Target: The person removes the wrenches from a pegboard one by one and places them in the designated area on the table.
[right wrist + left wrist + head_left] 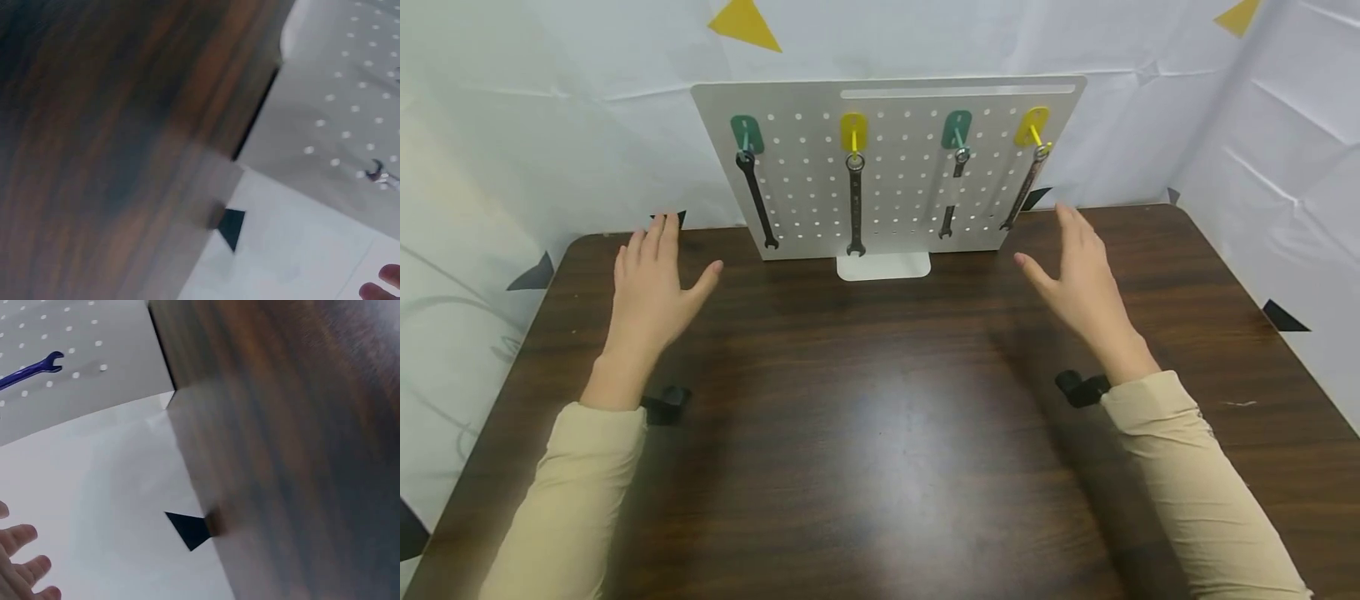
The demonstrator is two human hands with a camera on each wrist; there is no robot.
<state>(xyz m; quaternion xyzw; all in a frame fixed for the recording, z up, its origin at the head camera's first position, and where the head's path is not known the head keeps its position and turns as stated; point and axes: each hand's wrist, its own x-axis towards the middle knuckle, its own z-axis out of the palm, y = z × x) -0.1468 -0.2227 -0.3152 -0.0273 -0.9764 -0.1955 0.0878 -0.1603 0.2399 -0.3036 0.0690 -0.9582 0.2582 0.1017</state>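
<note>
My left hand (pixel 649 287) is held over the left part of the table, fingers straight and thumb spread, with nothing in it. Over the right part, my right hand (pixel 1081 279) is likewise spread and holds nothing. Between them at the back stands a grey pegboard (pixel 805 192) with four hooks. A dark wrench (pixel 757 197) hangs from the left green hook (pixel 747 129). Another wrench (pixel 855 204) hangs on a yellow hook (pixel 853 127). From the second green hook (pixel 957 127) hangs a shorter-looking wrench (pixel 947 220), its middle washed out by glare. The rightmost wrench (pixel 1026 190), nearest my right hand, hangs tilted.
The brown wooden table (pixel 880 375) reaches back to a wall of white sheeting (pixel 587 150). The pegboard's white foot (pixel 883 267) juts forward on the tabletop. Black and yellow tape pieces, such as a yellow triangle (pixel 747 25), mark the sheeting.
</note>
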